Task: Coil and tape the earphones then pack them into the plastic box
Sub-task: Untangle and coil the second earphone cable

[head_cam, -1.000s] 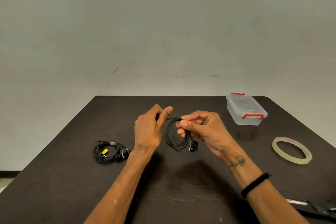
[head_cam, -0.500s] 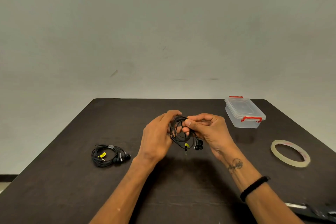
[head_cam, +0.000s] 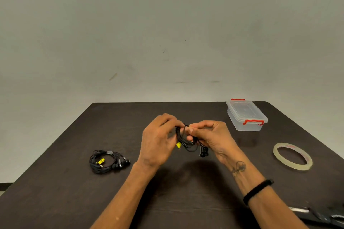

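Left hand (head_cam: 158, 143): raised above the table (head_cam: 78, 197), fingers (head_cam: 173, 120) curled onto the left side of the black earphones (head_cam: 186, 140), pinching the coil.
Right hand (head_cam: 214, 138): level with the left, thumb and forefinger pressed together on the top of the same coil; a black band on the wrist.
Earphones in hand: cord bunched in loops between the two hands, clear of the table; two earbuds hang at the lower right, a yellow tag shows at the lower left.
Second earphone coil (head_cam: 107, 161): lies on the table, left of the hands, apart from them.
Plastic box (head_cam: 245, 115): far right of the table, lid on, red clips.
Tape roll (head_cam: 292, 156): flat on the table, right side, nearer than the box.
Scissors (head_cam: 320, 215): lower right corner, partly out of view.
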### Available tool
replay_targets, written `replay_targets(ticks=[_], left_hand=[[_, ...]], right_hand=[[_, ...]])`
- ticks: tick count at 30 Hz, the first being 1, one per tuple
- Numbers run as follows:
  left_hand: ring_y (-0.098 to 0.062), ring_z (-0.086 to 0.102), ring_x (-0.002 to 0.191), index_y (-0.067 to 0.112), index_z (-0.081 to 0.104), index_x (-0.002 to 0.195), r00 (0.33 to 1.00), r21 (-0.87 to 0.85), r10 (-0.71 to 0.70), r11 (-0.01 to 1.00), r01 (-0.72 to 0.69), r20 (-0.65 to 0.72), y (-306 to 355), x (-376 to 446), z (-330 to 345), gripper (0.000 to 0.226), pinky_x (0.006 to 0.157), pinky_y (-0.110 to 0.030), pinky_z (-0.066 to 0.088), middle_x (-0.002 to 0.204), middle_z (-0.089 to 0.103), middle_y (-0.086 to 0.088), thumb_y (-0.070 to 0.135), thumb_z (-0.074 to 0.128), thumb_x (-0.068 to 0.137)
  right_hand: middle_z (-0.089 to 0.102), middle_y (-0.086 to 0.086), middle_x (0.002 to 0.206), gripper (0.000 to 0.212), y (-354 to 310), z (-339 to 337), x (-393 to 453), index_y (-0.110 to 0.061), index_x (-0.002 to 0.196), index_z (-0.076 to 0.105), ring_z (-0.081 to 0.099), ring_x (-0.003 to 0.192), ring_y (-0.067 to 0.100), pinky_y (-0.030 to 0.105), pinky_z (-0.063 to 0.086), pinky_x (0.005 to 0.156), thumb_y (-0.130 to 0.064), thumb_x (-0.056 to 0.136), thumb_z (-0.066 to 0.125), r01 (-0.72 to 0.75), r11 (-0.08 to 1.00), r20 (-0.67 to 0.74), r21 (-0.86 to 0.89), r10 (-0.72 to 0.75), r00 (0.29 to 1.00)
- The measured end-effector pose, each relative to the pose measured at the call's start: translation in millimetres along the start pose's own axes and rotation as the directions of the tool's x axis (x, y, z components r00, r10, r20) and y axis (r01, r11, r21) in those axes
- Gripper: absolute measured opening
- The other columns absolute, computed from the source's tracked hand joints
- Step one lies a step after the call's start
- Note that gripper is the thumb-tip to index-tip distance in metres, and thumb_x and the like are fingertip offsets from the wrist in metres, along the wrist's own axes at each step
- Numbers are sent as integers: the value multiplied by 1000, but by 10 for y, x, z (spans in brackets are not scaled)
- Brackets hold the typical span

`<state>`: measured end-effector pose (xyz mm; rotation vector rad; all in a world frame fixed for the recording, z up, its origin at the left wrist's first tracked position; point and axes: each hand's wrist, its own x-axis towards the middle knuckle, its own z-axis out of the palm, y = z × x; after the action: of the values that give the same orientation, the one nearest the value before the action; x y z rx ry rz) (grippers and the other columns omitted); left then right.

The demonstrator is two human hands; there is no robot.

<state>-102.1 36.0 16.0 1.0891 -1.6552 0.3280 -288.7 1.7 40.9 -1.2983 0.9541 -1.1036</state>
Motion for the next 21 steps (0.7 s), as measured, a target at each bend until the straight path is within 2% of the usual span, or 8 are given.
replay_targets(ticks=[3,5,8,11,13,16,18,21], left_hand=[[-10,58,72,26,73,85,953,-104,-296,952,289,-67,79,-11,48,17,63,-27,50,90,61,16,39,82,89],[-11,58,81,29,71,82,877,-150,-472,877,456,-96,122,-26,97,21,68,-24,48,99,55,13,46,81,88],[-13,62,85,24,70,73,701,-283,-705,698,658,-108,139,-15,160,25,73,-21,47,102,59,2,41,83,86],[-11,60,74,19,68,60,549,-530,-835,458,714,18,129,-2,199,34,72,-24,45,81,65,1,34,86,85],[-7,61,73,22,70,57,572,-631,-812,383,675,119,159,5,197,34,74,-19,48,74,64,5,30,85,86],[-8,72,100,18,83,84,654,-615,-741,445,651,155,177,-9,236,5,83,-17,53,106,71,0,22,85,87],[-10,70,110,22,81,110,769,-564,-612,575,592,184,181,-36,233,22,90,-26,57,123,66,-3,22,84,89],[-10,62,117,37,58,144,924,-321,-253,883,342,286,122,-51,145,50,97,-27,55,136,52,5,23,72,98]], right_hand=[[80,21,84,15,-1,56,-11,0,94,79,77,72,22,30,63,73,-2,81,86,41,999,-10,-26,-41,999],[79,21,81,15,9,96,-15,0,94,79,77,70,23,30,64,69,-2,81,86,66,997,-7,-45,-67,998],[78,23,81,16,32,150,-24,7,96,76,78,69,25,32,66,67,1,84,83,71,997,21,-29,-70,997],[79,23,81,17,61,199,-39,11,98,74,78,69,24,30,65,65,2,86,81,38,999,31,-29,-37,999],[79,23,82,17,84,206,-47,11,98,74,78,68,25,29,65,62,2,86,81,11,1000,17,-11,-11,1000],[78,27,85,17,85,160,-30,11,97,74,77,67,26,31,63,61,3,83,82,-17,999,-23,46,18,1000],[79,24,86,19,75,125,-7,7,95,76,78,72,26,35,65,67,-2,81,86,-13,999,-51,37,15,999],[81,14,81,14,87,71,27,-3,92,78,78,73,20,31,64,72,-6,82,87,1,999,-100,-33,-4,995]])
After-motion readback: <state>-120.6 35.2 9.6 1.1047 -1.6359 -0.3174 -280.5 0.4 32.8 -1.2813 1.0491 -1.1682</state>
